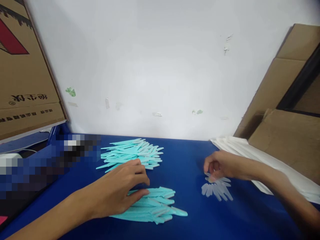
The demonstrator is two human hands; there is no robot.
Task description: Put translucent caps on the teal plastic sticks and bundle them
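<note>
My left hand (125, 188) rests over the near pile of turquoise eyebrow razors (157, 205). Its fingers are loosely curled, with a gap between thumb and forefinger and nothing visible in it; the palm side is hidden. Farther back lies a second, looser pile of the same razors (135, 151). On the right, my right hand (217, 165) pinches a small clear plastic cover (207, 174) between thumb and fingertips. More clear plastic covers (218, 190) lie fanned out on the blue table just below that hand.
White sheets or bags (240, 150) lie along the table's right side, under my right forearm. Cardboard boxes stand at the left (27, 80) and right (287, 140). A white wall (160, 73) rises behind the blue table (185, 166). A blurred-out patch covers the left edge.
</note>
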